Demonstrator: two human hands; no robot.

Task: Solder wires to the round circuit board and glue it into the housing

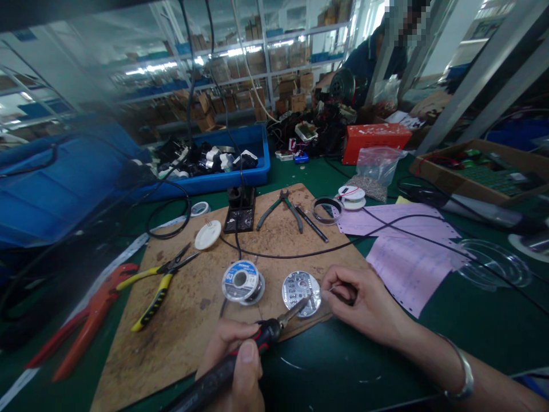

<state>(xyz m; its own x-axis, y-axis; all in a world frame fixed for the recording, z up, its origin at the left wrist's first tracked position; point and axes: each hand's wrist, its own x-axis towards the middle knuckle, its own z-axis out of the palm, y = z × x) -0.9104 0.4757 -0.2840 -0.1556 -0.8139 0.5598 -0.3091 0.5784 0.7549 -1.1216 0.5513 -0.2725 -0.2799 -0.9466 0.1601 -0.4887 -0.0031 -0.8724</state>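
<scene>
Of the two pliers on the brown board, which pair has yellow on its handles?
The left pliers, jaws near the white disc; the other pair, farther right, has dark green handles.

Electronics assembly workshop

Soldering work marks the place: a soldering iron (269, 333) in the left hand (240, 366), a solder spool (231, 286) just beyond that hand, and a round circuit board (295, 287) just left of the right hand (364, 297). Yellow-handled pliers (165, 281) lie to the left hand's left on a stained work board (184, 320). Far beyond both hands, storage racks (267, 60) hold cartons (298, 103); nearer is a blue bin (206, 186) of parts (214, 159). Beyond the right hand, a cardboard box (463, 183) holds green boards (484, 174).
</scene>
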